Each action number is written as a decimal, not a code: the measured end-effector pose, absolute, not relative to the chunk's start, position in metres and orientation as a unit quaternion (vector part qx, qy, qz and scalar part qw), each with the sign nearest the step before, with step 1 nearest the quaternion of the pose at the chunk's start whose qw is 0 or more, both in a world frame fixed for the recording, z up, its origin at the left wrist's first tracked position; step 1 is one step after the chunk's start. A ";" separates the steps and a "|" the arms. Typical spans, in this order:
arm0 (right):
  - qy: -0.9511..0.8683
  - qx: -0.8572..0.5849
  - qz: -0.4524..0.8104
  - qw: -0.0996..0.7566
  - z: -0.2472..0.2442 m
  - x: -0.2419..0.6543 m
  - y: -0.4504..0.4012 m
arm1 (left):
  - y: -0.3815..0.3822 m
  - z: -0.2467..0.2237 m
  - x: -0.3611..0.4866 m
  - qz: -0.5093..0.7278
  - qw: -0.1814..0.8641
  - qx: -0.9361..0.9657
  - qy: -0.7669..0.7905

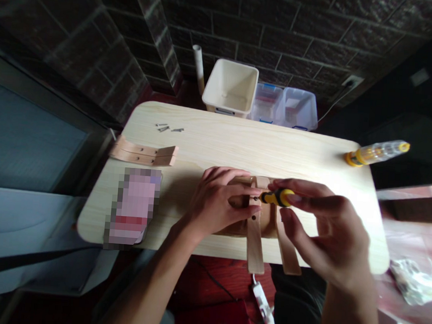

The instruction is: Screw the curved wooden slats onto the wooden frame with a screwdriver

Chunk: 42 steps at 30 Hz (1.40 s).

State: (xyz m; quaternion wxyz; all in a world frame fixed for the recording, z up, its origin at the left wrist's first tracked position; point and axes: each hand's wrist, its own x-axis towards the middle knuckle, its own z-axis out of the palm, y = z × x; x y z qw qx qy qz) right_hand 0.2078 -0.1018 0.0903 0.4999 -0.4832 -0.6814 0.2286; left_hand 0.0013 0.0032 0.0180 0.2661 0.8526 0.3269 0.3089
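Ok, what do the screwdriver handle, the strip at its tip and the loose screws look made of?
Screwdriver handle: probably smooth plastic, from its solid yellow-and-black body. Strip: likely wood, seemingly matte, from its tan color and faint grain. Screws: likely metal, from their grey color; finish unclear.

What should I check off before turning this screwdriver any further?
1. Screwdriver in grip: ok, the right hand holds its yellow-and-black handle.
2. Left hand at the near wooden strip: ok, it reaches over the strip beside the upper hole.
3. Tip seated: cannot tell, it points at the upper hole, but the contact is too small to make out.
4. Lower hole filled: cannot tell, it shows only as a dark spot.
5. Loose screws out of the way: ok, they lie toward the far left of the table, apart from both hands.
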 end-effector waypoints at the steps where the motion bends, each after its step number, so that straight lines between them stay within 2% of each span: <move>1: -0.683 -0.482 0.230 0.499 0.091 0.208 -0.102 | 0.003 0.018 0.001 0.309 0.267 0.852 0.327; 42: -0.685 -0.488 0.208 0.500 0.091 0.208 -0.101 | 0.003 0.020 0.002 0.306 0.271 0.851 0.330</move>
